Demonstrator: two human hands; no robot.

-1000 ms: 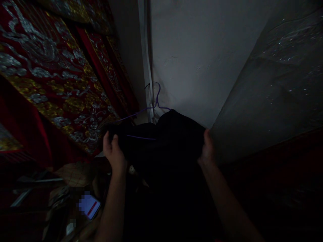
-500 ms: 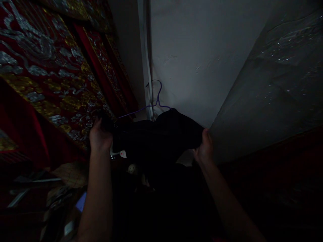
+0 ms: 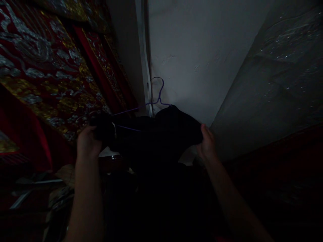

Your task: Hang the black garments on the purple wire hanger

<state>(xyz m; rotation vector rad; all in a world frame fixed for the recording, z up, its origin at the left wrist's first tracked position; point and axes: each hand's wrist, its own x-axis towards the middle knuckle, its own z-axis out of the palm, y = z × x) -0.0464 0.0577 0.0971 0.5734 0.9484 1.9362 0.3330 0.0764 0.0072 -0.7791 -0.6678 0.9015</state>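
A black garment (image 3: pixel 161 137), too dark to make out its exact kind, hangs on a thin purple hanger (image 3: pixel 159 95). My left hand (image 3: pixel 88 143) is closed on the garment's left shoulder or sleeve and pulls it outward. On the opposite side, my right hand (image 3: pixel 207 143) pinches the garment's edge. The hanger's hook is up by a pale strip (image 3: pixel 144 50) along the wall; what it hangs from is unclear. Part of the hanger's lower bar shows at the left inside the neck opening, near a small pale tag (image 3: pixel 114 129).
Red cloth with silver and gold embroidery (image 3: pixel 37 57) hangs at the left. Behind the garment is a pale wall (image 3: pixel 196 43). A shiny, translucent sheet (image 3: pixel 280 67) covers the right side. Dim clutter (image 3: pixel 58 198) lies at the lower left.
My left hand has moved left, stretching the garment wider, and the hanger's lower bar now shows in the neck. My right hand stays nearly in place.
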